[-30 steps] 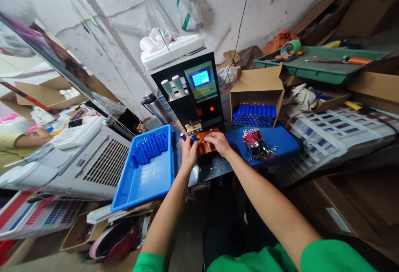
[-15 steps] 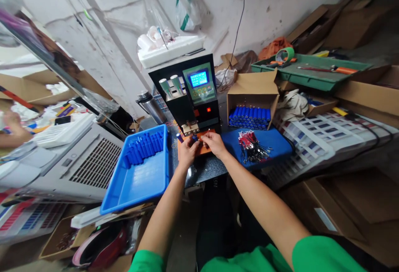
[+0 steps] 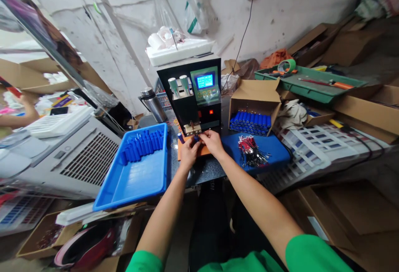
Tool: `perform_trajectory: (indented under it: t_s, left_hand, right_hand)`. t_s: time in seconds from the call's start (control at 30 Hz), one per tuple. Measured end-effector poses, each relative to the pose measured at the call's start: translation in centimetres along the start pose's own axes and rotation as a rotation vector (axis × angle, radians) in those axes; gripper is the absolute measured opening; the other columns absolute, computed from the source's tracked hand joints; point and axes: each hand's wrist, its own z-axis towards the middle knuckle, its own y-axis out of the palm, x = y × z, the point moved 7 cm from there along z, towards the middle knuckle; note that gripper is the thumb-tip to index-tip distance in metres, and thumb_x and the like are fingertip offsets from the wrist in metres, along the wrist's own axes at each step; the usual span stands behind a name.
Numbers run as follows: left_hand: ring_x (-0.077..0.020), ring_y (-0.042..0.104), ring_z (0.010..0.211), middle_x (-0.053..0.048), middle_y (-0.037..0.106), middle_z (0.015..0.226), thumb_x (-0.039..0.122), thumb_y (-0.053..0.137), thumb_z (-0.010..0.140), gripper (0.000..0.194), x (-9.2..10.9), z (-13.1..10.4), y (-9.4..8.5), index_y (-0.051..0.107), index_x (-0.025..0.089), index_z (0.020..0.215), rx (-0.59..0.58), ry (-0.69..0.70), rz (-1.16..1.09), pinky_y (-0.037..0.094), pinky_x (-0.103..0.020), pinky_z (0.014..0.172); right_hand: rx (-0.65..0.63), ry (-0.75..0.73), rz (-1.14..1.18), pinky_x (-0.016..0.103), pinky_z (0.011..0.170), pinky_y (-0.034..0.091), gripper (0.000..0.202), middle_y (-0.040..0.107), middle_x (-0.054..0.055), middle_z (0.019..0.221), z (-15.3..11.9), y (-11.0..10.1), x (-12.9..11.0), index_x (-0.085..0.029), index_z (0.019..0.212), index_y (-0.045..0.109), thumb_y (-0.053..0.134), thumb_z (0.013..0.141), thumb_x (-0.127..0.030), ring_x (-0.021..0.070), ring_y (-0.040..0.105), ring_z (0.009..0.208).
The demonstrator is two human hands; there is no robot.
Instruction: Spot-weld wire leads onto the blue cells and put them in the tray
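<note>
My left hand (image 3: 189, 152) is closed on a blue cylindrical battery cell (image 3: 196, 138), mostly hidden by the fingers, just below the electrode head (image 3: 192, 129) of a black spot welder (image 3: 177, 112). Beside it, my right hand (image 3: 212, 142) pinches at the cell's right end; whatever sits between those fingertips is too small to make out. Both hands are over an orange board (image 3: 204, 150) at the welder's foot. Another blue cell (image 3: 181, 138) stands on the left of the board.
To the left, a blue tray (image 3: 131, 199) contains several blue cells. A cardboard box (image 3: 255, 91) of cells stands right of the welder. Red and black wire leads (image 3: 251, 149) lie on a blue pad (image 3: 277, 149). A steel flask (image 3: 154, 105) stands behind the tray. Another person's arm (image 3: 23, 112) shows far left.
The view has shifted slightly, so the welder appears further right and lower. My right fingertips are a little closer to the electrode head. The other person's arm has moved.
</note>
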Motion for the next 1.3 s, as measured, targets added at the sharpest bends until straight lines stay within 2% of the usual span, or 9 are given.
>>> perform_trajectory:
  t_s: [0.47, 0.9, 1.13, 1.3]
  left_hand:
    - [-0.0236, 0.068, 0.100, -0.010, 0.073, 0.108, 0.036, 0.066, 0.080, 0.036, -0.01, 0.08, 0.03, 0.068, 0.015, 0.110, 0.000, 0.035, -0.015, 0.049, -0.040, 0.098]
    - [-0.0232, 0.068, 0.101, -0.009, 0.073, 0.110, 0.033, 0.064, 0.082, 0.035, 0.09, 0.08, 0.01, 0.068, 0.015, 0.111, 0.001, 0.047, 0.016, 0.049, -0.039, 0.098]
    - [-0.0239, 0.068, 0.100, -0.009, 0.073, 0.107, 0.034, 0.065, 0.082, 0.033, 0.19, -0.06, -0.02, 0.069, 0.016, 0.109, 0.014, 0.051, 0.035, 0.051, -0.039, 0.096]
    - [-0.0245, 0.067, 0.104, -0.010, 0.072, 0.113, 0.035, 0.066, 0.081, 0.037, -0.01, 0.00, 0.17, 0.067, 0.016, 0.113, 0.005, 0.028, -0.002, 0.049, -0.041, 0.099]
  right_hand:
    - [-0.007, -0.053, -0.213, 0.024, 0.059, 0.043, 0.017, 0.066, 0.001, 0.067, 0.42, 0.28, -0.27, -0.019, 0.070, 0.064, 0.062, 0.077, -0.034, 0.0165, 0.060, 0.065]
    - [-0.027, -0.066, -0.193, 0.025, 0.059, 0.040, 0.019, 0.067, 0.002, 0.067, 0.36, 0.41, -0.78, -0.017, 0.067, 0.064, 0.064, 0.078, -0.033, 0.0163, 0.058, 0.064]
    - [-0.032, -0.063, -0.180, 0.025, 0.061, 0.043, 0.017, 0.068, 0.002, 0.070, 0.42, 0.45, -0.57, -0.017, 0.071, 0.066, 0.064, 0.078, -0.033, 0.0172, 0.061, 0.066]
    - [-0.065, -0.081, -0.111, 0.026, 0.063, 0.045, 0.016, 0.068, 0.003, 0.072, 0.08, 0.16, -0.36, -0.018, 0.073, 0.064, 0.065, 0.077, -0.034, 0.0178, 0.062, 0.068]
